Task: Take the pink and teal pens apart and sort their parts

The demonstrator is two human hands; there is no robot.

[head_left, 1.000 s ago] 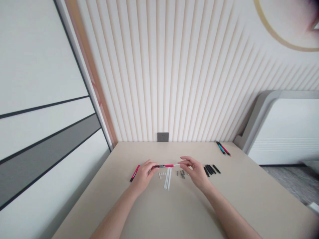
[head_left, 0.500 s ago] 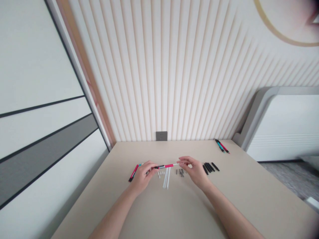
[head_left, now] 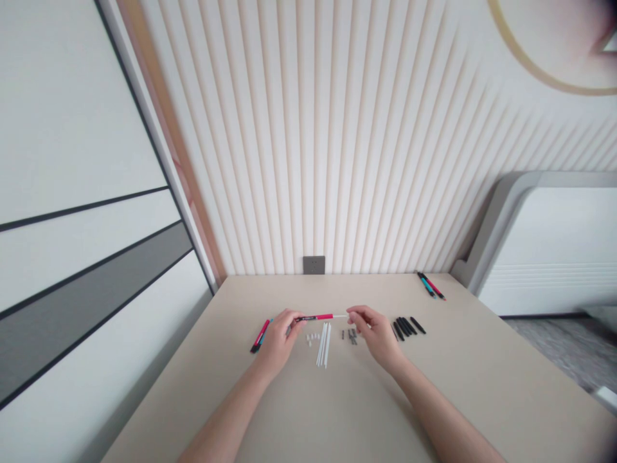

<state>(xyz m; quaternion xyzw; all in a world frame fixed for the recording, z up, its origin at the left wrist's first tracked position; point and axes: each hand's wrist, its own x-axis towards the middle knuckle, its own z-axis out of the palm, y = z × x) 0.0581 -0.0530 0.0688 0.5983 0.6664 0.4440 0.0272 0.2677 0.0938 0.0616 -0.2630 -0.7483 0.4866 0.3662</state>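
My left hand (head_left: 282, 337) is closed around the black end of a pink-and-black pen barrel (head_left: 324, 316), held level above the table. A thin white refill (head_left: 340, 316) sticks out of the barrel's right end. My right hand (head_left: 378, 334) pinches at the refill's tip; whether a small part is also between those fingers I cannot tell. Beneath the pen lie several white refills (head_left: 324, 347), with small white pieces (head_left: 313, 336) to their left. Small dark grey parts (head_left: 352, 335) lie beside my right hand.
Several black pen pieces (head_left: 403, 326) lie right of my right hand. Pink and blue barrels (head_left: 261, 335) lie left of my left hand. Two pens (head_left: 431, 286) rest at the table's far right. A wall socket (head_left: 314, 265) sits behind the beige table (head_left: 308, 411).
The pen has risen slightly and turned more level. My right hand's fingers have drawn together at the refill's tip, and more of the refill shows clear of the fingers.
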